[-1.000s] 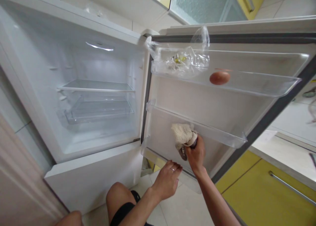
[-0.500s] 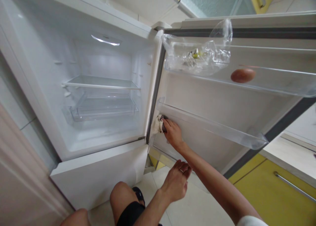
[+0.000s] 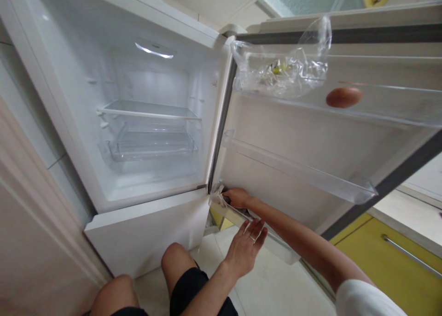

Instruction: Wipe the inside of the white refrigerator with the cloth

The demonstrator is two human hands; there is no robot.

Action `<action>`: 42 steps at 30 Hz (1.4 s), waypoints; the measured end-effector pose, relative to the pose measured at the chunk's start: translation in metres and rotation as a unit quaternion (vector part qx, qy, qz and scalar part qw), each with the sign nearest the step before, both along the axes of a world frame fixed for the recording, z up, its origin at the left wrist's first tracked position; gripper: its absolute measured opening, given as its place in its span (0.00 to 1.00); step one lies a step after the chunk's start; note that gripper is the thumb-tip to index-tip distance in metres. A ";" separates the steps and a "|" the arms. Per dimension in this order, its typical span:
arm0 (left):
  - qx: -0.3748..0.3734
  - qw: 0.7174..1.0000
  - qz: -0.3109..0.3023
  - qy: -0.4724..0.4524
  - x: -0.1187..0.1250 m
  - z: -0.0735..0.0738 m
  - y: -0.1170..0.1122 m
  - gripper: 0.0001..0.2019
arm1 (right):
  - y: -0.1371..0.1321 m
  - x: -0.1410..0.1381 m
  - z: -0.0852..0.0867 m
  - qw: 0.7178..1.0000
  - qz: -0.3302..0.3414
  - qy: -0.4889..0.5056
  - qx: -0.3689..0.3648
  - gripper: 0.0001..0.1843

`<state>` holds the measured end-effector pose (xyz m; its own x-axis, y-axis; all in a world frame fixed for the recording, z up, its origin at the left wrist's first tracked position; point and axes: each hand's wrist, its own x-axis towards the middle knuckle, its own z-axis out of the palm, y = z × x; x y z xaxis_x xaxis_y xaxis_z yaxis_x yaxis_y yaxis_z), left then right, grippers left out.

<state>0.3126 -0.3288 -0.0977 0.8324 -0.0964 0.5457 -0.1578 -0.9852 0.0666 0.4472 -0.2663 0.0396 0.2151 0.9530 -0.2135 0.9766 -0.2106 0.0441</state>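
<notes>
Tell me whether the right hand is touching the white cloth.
Touching. The head view shows the right hand closed on the white cloth inside the bottom door shelf, no gap between them.

I see glossy clear plastic door shelves [image 3: 304, 177], a crinkly transparent plastic bag [image 3: 283, 69], a smooth matt brown egg [image 3: 344, 97], soft whitish cloth [image 3: 217, 196].

One egg [image 3: 344, 97]; one bag [image 3: 283, 69]; three door bins [image 3: 397, 108] [image 3: 297, 171] [image 3: 276, 247]

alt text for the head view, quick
A person's right hand holds a cloth in the lowest bin of an open fridge door, the left hand open at its front. An egg and a bag sit in the top bin.
</notes>
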 end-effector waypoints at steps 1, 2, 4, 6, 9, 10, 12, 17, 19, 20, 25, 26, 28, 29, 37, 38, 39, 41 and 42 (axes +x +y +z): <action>-0.003 1.000 0.002 0.002 0.000 0.001 0.000 0.38 | 0.002 0.001 -0.001 1.000 0.012 -0.004 -0.007 0.22; -0.006 1.000 0.004 0.004 0.000 0.002 -0.001 0.38 | 0.003 0.002 -0.001 1.000 0.024 -0.009 -0.011 0.22; -0.012 1.000 0.006 0.006 -0.003 0.008 0.000 0.37 | 0.004 0.003 0.001 0.998 0.054 -0.011 -0.021 0.22; -0.012 1.000 0.004 0.011 -0.005 0.016 0.000 0.34 | 0.005 0.006 0.004 0.996 0.080 -0.004 -0.035 0.22; -0.004 1.000 0.004 0.028 -0.006 0.031 0.000 0.29 | 0.004 0.012 0.008 0.994 0.099 0.006 -0.056 0.22; -0.003 0.999 0.007 0.033 -0.005 0.035 -0.001 0.28 | 0.003 0.015 0.009 0.993 0.099 0.010 -0.062 0.22; -0.005 0.999 0.017 0.039 -0.001 0.040 -0.005 0.27 | -0.001 0.020 0.010 0.993 0.095 0.020 -0.071 0.22; -0.041 0.998 0.036 0.044 0.005 0.043 -0.016 0.29 | -0.035 0.041 0.009 0.992 0.046 0.074 -0.090 0.20; -0.054 0.997 0.033 0.048 0.004 0.043 -0.017 0.30 | -0.058 0.051 0.010 0.989 0.014 0.109 -0.102 0.20; -0.059 0.997 0.032 0.049 0.003 0.042 -0.017 0.30 | -0.070 0.055 0.010 0.986 -0.004 0.128 -0.106 0.19; -0.054 0.997 0.034 0.044 0.002 0.034 -0.015 0.33 | -0.125 0.072 0.009 0.966 -0.096 0.213 -0.115 0.13; -0.049 0.997 0.034 0.043 0.003 0.031 -0.014 0.33 | -0.133 0.073 0.009 0.961 -0.114 0.226 -0.115 0.14; -0.044 0.997 0.037 0.042 0.005 0.027 -0.014 0.35 | -0.147 0.075 0.009 0.951 -0.145 0.247 -0.113 0.14; -0.043 0.997 0.039 0.041 0.006 0.026 -0.014 0.36 | -0.152 0.075 0.009 0.948 -0.156 0.254 -0.111 0.14; -0.077 0.996 0.035 0.034 -0.002 0.029 -0.016 0.45 | -0.175 0.069 0.024 0.960 -0.181 0.211 -0.034 0.19; -0.083 0.995 0.034 0.036 -0.002 0.029 -0.016 0.46 | -0.178 0.068 0.025 0.963 -0.193 0.190 -0.008 0.21; -0.090 0.995 0.034 0.038 -0.003 0.029 -0.017 0.46 | -0.181 0.067 0.027 0.964 -0.205 0.168 0.019 0.23; -0.100 0.994 0.033 0.041 -0.003 0.027 -0.018 0.47 | -0.188 0.062 0.026 0.964 -0.218 0.132 0.078 0.24; -0.104 0.993 0.033 0.040 -0.003 0.026 -0.019 0.46 | -0.191 0.059 0.024 0.963 -0.215 0.117 0.109 0.25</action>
<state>0.3100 -0.3477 -0.0714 0.8746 0.0670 0.4801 -0.0802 -0.9567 0.2798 0.5062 -0.4574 0.0636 0.5711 0.8136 -0.1096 0.7743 -0.5782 -0.2572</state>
